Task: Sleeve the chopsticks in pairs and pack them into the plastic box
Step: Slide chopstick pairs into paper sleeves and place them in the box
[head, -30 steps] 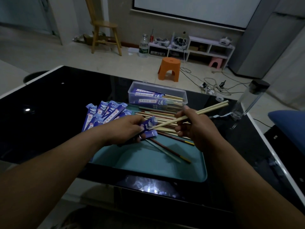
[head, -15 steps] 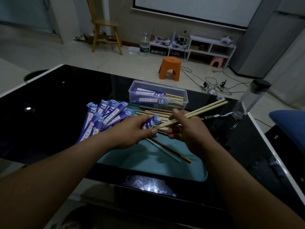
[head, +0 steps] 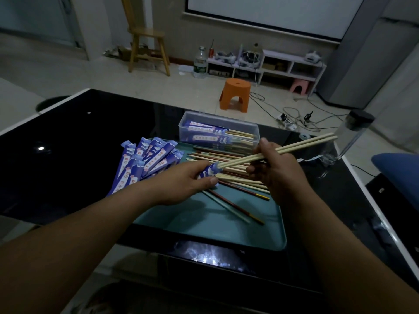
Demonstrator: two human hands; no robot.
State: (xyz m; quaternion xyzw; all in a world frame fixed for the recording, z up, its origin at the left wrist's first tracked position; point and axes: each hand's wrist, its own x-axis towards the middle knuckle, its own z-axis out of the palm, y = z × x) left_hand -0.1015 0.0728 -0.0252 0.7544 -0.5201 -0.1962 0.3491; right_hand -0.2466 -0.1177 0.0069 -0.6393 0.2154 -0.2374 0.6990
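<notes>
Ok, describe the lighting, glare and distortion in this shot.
Head view: dim overall, black table nearly featureless; small glare spot at its left, brighter reflection below the teal tray; wide-angle lens bows the table edges; left hand, right hand and held chopsticks reasonably sharp.

Home living room: projection screen (head: 272, 10) on wall, wooden chair (head: 147, 41), orange stool (head: 235, 94), low shelf (head: 283, 64).

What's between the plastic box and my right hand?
Loose chopsticks, pale and reddish, piled on the teal tray; the head view shows them between the plastic box and right hand.
</notes>
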